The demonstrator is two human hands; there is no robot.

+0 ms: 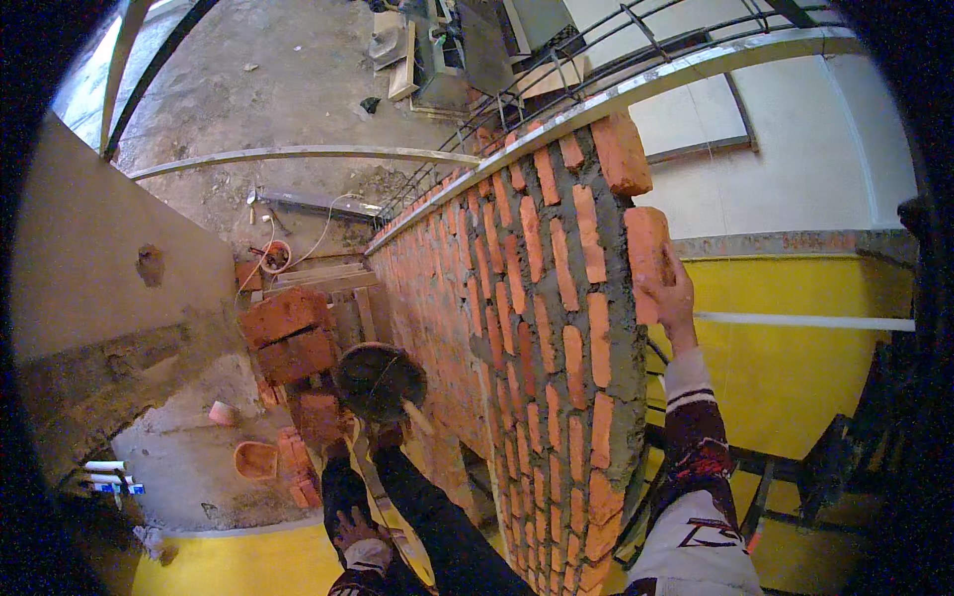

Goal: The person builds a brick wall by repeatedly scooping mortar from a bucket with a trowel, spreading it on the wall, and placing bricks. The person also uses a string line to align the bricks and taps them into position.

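Observation:
My right hand (671, 298) grips the near end of an orange-red brick (647, 243) on top of the brick wall (581, 368). Just beyond it, another brick (618, 154) sits at the wall's far top corner. Grey mortar (624, 397) covers the wall top nearer to me and fills the joints. My left hand (360, 536) rests on my leg with its fingers spread, holding nothing. Below, by my feet, is a round dark pan (380, 382), with a light wooden handle (417, 417) at its edge.
A straight metal bar (696, 74) runs along the wall's far edge, beside a steel rebar cage (566, 70). Stacked bricks (288, 333) and planks (323, 278) lie left of the pan. An orange basin (255, 460) sits on the floor. Yellow surfaces (785, 368) lie right of the wall.

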